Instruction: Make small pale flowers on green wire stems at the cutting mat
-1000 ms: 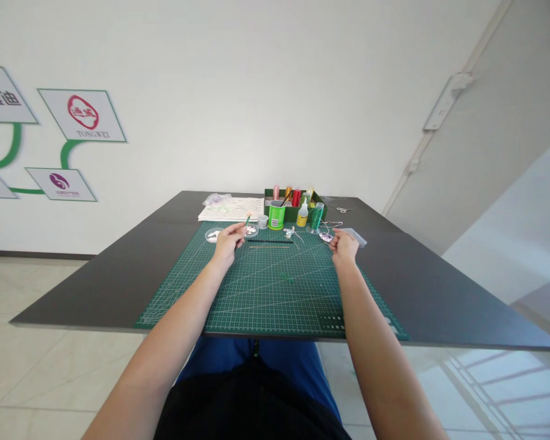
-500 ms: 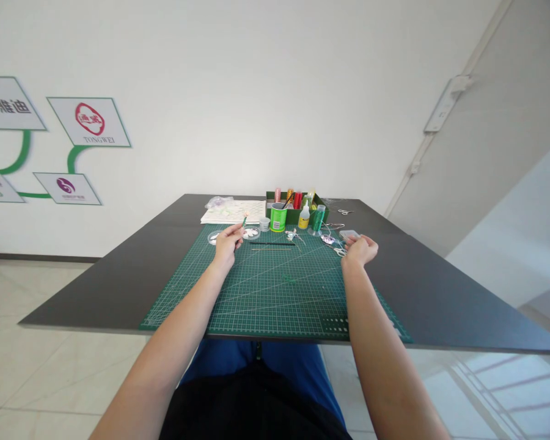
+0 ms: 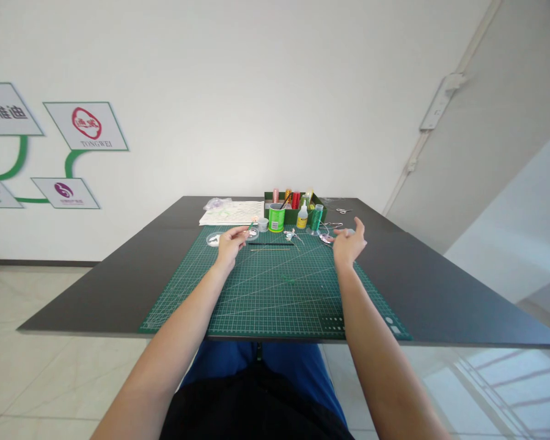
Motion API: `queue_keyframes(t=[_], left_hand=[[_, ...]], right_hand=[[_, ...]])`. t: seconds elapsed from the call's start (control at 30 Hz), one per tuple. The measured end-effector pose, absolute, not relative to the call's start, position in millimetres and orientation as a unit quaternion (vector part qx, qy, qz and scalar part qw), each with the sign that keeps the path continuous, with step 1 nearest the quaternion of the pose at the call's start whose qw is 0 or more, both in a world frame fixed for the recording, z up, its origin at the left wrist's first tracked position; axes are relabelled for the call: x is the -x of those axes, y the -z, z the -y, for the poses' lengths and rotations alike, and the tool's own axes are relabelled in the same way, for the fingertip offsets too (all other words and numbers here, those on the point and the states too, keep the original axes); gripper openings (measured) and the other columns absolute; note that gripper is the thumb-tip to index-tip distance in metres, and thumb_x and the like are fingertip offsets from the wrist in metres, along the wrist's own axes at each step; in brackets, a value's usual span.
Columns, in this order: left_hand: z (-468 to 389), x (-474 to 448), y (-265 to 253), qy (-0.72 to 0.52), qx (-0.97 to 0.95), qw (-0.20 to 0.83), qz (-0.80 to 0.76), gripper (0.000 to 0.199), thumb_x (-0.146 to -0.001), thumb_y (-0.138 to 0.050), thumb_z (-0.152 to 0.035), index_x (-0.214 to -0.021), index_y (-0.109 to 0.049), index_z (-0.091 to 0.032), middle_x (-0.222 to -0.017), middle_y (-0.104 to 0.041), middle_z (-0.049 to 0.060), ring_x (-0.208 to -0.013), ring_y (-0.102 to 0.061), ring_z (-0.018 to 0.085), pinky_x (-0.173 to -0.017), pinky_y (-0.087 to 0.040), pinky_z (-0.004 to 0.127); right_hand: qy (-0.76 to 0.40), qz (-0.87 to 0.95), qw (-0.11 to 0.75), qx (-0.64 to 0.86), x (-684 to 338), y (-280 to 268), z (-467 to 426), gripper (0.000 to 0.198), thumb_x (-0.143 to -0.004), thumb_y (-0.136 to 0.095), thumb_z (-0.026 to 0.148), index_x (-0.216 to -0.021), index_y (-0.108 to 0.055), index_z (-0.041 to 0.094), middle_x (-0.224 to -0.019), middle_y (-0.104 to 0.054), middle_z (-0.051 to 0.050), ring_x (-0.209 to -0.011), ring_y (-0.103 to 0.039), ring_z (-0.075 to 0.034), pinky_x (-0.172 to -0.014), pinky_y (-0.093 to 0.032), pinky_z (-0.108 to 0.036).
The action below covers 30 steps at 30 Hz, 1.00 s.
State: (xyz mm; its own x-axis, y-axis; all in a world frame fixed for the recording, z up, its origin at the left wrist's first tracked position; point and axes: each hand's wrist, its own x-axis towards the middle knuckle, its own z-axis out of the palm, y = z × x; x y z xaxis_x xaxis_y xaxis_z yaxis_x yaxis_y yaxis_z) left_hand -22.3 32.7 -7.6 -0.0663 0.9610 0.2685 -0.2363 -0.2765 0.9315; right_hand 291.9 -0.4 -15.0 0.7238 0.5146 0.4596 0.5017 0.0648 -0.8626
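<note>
My left hand (image 3: 230, 242) pinches a thin green stem with a small pale tip (image 3: 250, 225), held over the far left of the green cutting mat (image 3: 275, 287). A small clear dish (image 3: 252, 232) sits just past it. My right hand (image 3: 348, 241) hovers with fingers spread and nothing in it, above a clear plastic box (image 3: 351, 233) and small metal bits (image 3: 326, 238) at the mat's far right. A thin black stick (image 3: 271, 244) lies between the hands.
Behind the mat stand a green cup (image 3: 276, 217), a small glue bottle (image 3: 302, 216), a green glitter tube (image 3: 316, 218) and a dark green organiser with spools (image 3: 293, 203). A paper sheet (image 3: 231, 212) lies at the far left, scissors (image 3: 343, 211) far right. The dark table (image 3: 119, 281) ends near me.
My right hand has opened and lifted; half a second ago it was closed low beside the clear box. My left hand has kept its hold on the stem, nearly still.
</note>
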Motion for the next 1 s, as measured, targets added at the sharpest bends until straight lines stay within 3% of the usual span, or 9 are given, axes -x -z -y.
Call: queue_keyframes(t=[0.1,0.27,0.43,0.57,0.67,0.73,0.8,0.9,1.0], left_hand=[[-31.5,20.4,7.1,-0.625,-0.498,0.471,-0.373,0.04,-0.057,-0.085,-0.029,-0.092,-0.079,-0.012,-0.066,-0.067,0.003,-0.049,-0.045,0.007,-0.045,-0.027,0.02],[-29.4,17.7,7.2,-0.611,-0.52,0.469,-0.37,0.041,-0.057,-0.086,-0.033,-0.092,-0.079,-0.013,-0.064,-0.066,0.002,-0.049,-0.044,0.007,-0.046,-0.027,0.021],[-26.8,15.1,7.8,-0.591,-0.543,0.47,-0.366,0.041,-0.058,-0.087,-0.035,-0.092,-0.08,-0.014,-0.062,-0.065,0.002,-0.051,-0.046,0.008,-0.048,-0.03,0.021],[-26.5,13.7,9.0,-0.583,-0.553,0.47,-0.365,0.041,-0.057,-0.088,-0.037,-0.091,-0.08,-0.014,-0.066,-0.068,0.002,-0.051,-0.047,0.008,-0.048,-0.031,0.022],[-26.9,13.0,9.5,-0.582,-0.553,0.472,-0.366,0.041,-0.056,-0.088,-0.036,-0.09,-0.08,-0.015,-0.068,-0.069,0.003,-0.051,-0.047,0.008,-0.048,-0.031,0.022],[-27.1,12.7,9.5,-0.581,-0.552,0.473,-0.367,0.039,-0.057,-0.087,-0.035,-0.09,-0.08,-0.015,-0.069,-0.07,0.003,-0.052,-0.048,0.008,-0.048,-0.031,0.021],[-27.1,12.3,9.4,-0.58,-0.552,0.473,-0.368,0.038,-0.058,-0.087,-0.035,-0.089,-0.08,-0.015,-0.07,-0.07,0.004,-0.052,-0.048,0.008,-0.049,-0.031,0.022],[-27.0,12.0,9.3,-0.577,-0.554,0.473,-0.368,0.038,-0.059,-0.087,-0.035,-0.09,-0.08,-0.015,-0.071,-0.071,0.005,-0.053,-0.048,0.009,-0.049,-0.032,0.022],[-27.0,12.1,9.6,-0.576,-0.556,0.473,-0.367,0.038,-0.059,-0.088,-0.035,-0.09,-0.08,-0.015,-0.072,-0.071,0.005,-0.053,-0.049,0.009,-0.05,-0.034,0.023]], right_hand=[[-0.006,0.397,0.588,0.705,-281.5,6.8,7.8,0.076,-0.083,-0.047,0.013,-0.157,-0.033,0.021,-0.116,-0.075,-0.012,-0.062,-0.072,-0.018,-0.091,-0.051,-0.039],[-0.017,0.417,0.518,0.746,-273.3,-3.0,12.2,0.047,-0.089,-0.05,0.023,-0.134,-0.064,0.015,-0.071,-0.074,-0.01,-0.096,-0.07,-0.032,-0.094,-0.048,-0.047],[0.008,0.407,0.542,0.735,-270.6,-7.1,16.7,0.066,-0.092,-0.047,0.019,-0.157,-0.035,0.019,-0.093,-0.078,-0.01,-0.095,-0.071,-0.028,-0.094,-0.047,-0.044],[0.012,0.425,0.555,0.715,-271.6,-6.7,17.8,0.066,-0.094,-0.04,0.015,-0.158,-0.028,0.016,-0.089,-0.078,-0.008,-0.088,-0.072,-0.025,-0.096,-0.047,-0.043],[0.046,0.451,0.545,0.705,-275.9,-4.3,13.1,0.056,-0.093,-0.04,0.017,-0.148,-0.046,0.012,-0.089,-0.078,-0.011,-0.096,-0.07,-0.027,-0.106,-0.04,-0.051],[0.059,0.46,0.533,0.708,-278.9,-2.6,9.3,0.043,-0.093,-0.041,0.021,-0.127,-0.065,0.01,-0.086,-0.077,-0.014,-0.096,-0.07,-0.027,-0.111,-0.035,-0.056],[0.038,0.464,0.544,0.698,-280.5,-1.3,7.2,0.039,-0.093,-0.04,0.024,-0.114,-0.071,0.009,-0.083,-0.076,-0.015,-0.088,-0.071,-0.027,-0.107,-0.04,-0.053],[-0.025,0.482,0.584,0.652,-279.0,0.1,8.1,0.049,-0.095,-0.04,0.029,-0.136,-0.058,0.01,-0.076,-0.075,-0.01,-0.069,-0.071,-0.023,-0.091,-0.053,-0.043],[-0.056,0.503,0.606,0.614,-275.6,1.0,9.9,0.066,-0.093,-0.045,0.032,-0.155,-0.034,0.014,-0.098,-0.077,-0.012,-0.057,-0.069,-0.018,-0.081,-0.056,-0.037]])
